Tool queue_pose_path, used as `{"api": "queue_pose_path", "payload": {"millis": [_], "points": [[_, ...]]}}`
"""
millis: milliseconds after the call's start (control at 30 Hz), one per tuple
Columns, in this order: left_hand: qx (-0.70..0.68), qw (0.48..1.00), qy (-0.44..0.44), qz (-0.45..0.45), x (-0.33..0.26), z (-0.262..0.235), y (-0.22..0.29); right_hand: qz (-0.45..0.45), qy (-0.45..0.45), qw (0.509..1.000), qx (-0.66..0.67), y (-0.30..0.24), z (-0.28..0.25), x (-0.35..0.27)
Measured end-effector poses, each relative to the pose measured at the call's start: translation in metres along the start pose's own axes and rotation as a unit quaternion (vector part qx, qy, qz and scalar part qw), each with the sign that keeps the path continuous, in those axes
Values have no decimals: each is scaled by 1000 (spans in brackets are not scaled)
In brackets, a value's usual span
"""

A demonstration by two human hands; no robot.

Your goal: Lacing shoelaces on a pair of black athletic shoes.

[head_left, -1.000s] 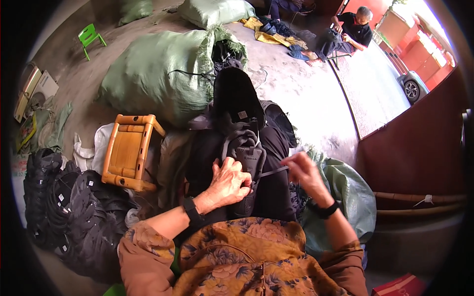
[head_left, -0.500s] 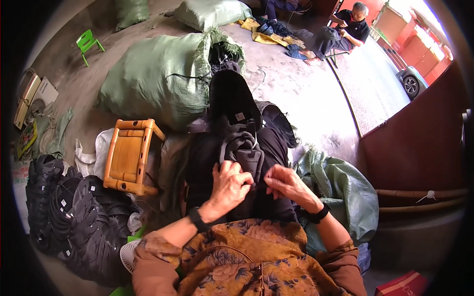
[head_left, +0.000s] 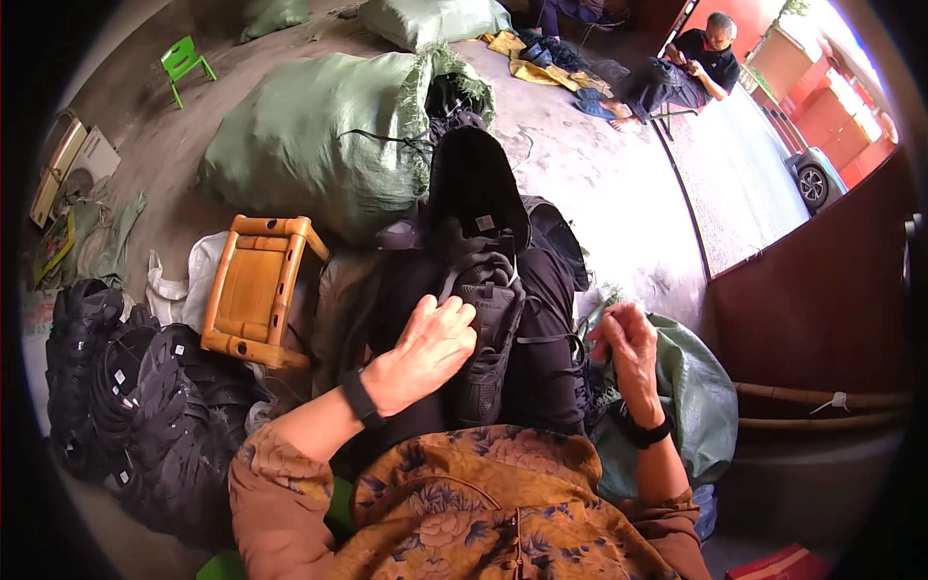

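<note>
A black shoe upper [head_left: 486,319] lies lengthwise over my dark-trousered lap, its textured tongue facing up. Its far end is a broad black flap with a small white label. Along its left edge rests my left hand [head_left: 430,350], fingers curled closed; whatever they grip is hidden. My right hand [head_left: 630,356] is raised off to the right of the upper, thumb and fingers pinched together. A thin black lace [head_left: 551,339] runs from the upper toward those fingertips. Another black piece [head_left: 558,242] lies behind, by my right knee.
Left of me stand a bamboo stool [head_left: 253,290] and a heap of black shoe uppers [head_left: 159,416]. Ahead lies a stuffed green sack [head_left: 300,145]; a crumpled green sack [head_left: 691,387] is at my right. A seated person [head_left: 691,72] is far right, near a green chair-free doorway.
My right hand has moved right and up, away from the shoe upper, and the lace now stretches out. My left hand has shifted slightly left, uncovering more of the upper.
</note>
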State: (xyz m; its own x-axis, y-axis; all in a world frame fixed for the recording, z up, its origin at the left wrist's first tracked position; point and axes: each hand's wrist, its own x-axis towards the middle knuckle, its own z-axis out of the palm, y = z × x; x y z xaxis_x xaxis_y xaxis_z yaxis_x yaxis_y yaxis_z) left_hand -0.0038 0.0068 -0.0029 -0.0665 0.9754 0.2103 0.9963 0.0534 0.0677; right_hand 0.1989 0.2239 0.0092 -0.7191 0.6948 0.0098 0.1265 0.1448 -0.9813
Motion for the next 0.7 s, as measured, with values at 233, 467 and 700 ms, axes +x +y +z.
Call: {"api": "queue_pose_path", "payload": {"millis": [233,467,700], "points": [[-123,992,6,-26,8,20,-15,67,-170,982,52,3,46,-20],[-654,733,5,-188,26,6,-18,184,-233,932,206,-18,107,-20],[-386,913,96,-93,-1,5,-6,133,-129,959,215,-46,57,11]]}}
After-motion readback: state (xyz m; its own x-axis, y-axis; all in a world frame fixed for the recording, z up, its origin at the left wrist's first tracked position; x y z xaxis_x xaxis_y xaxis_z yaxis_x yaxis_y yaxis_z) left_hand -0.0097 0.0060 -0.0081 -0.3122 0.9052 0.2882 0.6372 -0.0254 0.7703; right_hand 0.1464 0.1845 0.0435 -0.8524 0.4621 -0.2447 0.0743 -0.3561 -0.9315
